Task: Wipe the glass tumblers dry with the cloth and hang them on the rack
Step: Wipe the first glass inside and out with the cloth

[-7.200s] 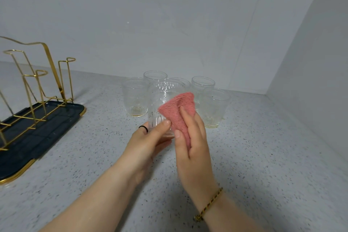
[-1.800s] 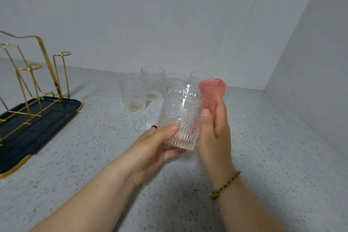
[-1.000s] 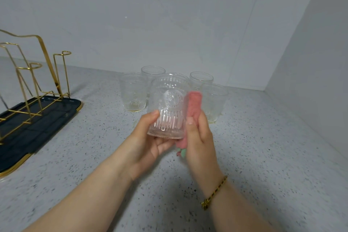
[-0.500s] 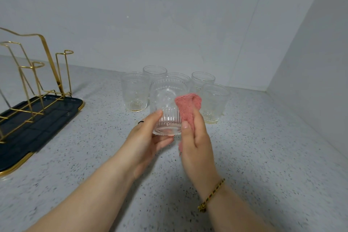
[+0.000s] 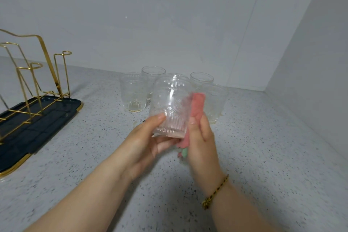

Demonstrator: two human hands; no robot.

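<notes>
My left hand grips a clear ribbed glass tumbler by its base, holding it upright above the counter. My right hand presses a pink cloth against the tumbler's right side. Behind it, several more tumblers stand in a cluster on the counter, one at the left and one at the right. The gold wire rack stands at the far left on a dark tray; no glass hangs on the part I see.
The speckled grey counter runs into a corner of white walls at the right and back. The tray's gold rim reaches the left edge of view.
The held tumbler has turned in my left hand. The cloth has slid from the front of the glass round to its right side, with my right hand lower.
</notes>
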